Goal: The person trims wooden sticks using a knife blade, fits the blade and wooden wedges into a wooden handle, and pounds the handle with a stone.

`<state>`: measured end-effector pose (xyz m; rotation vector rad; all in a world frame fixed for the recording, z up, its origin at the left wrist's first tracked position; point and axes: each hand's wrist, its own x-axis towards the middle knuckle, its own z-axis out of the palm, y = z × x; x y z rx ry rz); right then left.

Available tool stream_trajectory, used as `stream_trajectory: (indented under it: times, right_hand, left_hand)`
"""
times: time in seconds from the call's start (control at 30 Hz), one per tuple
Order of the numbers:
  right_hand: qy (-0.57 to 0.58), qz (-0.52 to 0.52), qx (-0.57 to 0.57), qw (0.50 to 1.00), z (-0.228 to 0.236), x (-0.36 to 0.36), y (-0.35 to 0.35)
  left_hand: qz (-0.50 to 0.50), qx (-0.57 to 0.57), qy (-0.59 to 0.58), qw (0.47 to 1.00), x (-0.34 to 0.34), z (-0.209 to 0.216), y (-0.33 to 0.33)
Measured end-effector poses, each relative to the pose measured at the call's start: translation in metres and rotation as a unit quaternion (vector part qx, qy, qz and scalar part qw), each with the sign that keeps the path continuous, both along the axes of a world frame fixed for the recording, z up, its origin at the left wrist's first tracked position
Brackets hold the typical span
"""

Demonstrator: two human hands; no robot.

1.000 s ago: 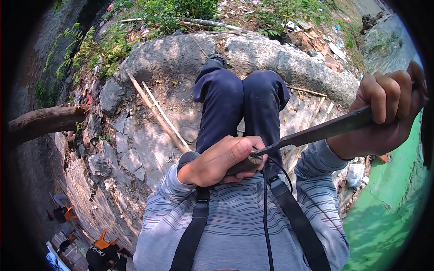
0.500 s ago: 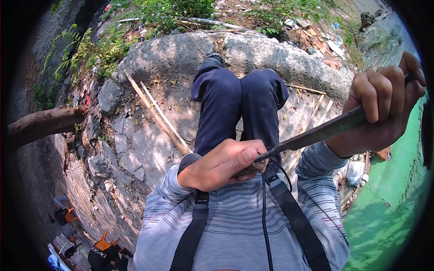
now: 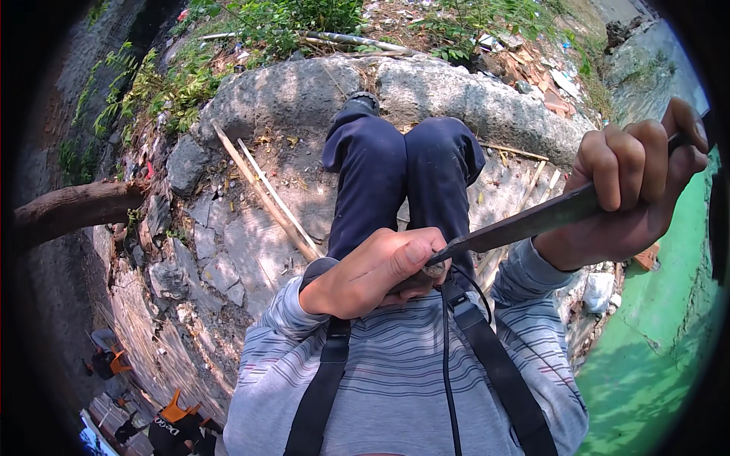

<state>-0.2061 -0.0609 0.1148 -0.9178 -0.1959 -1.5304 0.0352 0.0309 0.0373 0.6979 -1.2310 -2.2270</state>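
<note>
A long, dark, flat blade slants across in front of my knees, narrowing towards its lower left end. My right hand, at the right, has its fingers wrapped round the wide upper part, and the far end pokes out near the index finger. Closed in front of my belly, my left hand grips a small piece with a rounded, brownish-grey end, mostly covered by the fingers. The blade's narrow end lies by the left thumb, at that rounded end. I cannot tell whether the two are joined.
Bamboo strips lie on the rough ground left of my legs. A low concrete edge curves beyond my foot. A branch juts in at left. A black cable hangs down my chest. Green floor lies at right.
My right hand has come down and slightly left, so the blade lies at a shallower slant. The left hand has barely shifted and keeps its grip.
</note>
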Motion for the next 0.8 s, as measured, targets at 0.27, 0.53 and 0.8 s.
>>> stream_trajectory:
  times: [0.27, 0.53, 0.8]
  right_hand:
    - [-0.034, 0.033, -0.030, 0.998, 0.001, 0.001, 0.001]
    - [-0.093, 0.098, -0.120, 0.984, 0.018, 0.008, 0.020]
    - [-0.139, 0.149, -0.147, 0.968, 0.020, 0.026, 0.026]
  left_hand:
    - [0.086, -0.140, 0.011, 0.986, -0.002, -0.010, -0.003]
    - [0.005, -0.338, -0.087, 0.937, 0.009, -0.013, -0.007]
    - [0.005, -0.332, -0.112, 0.937, 0.006, -0.008, -0.005]
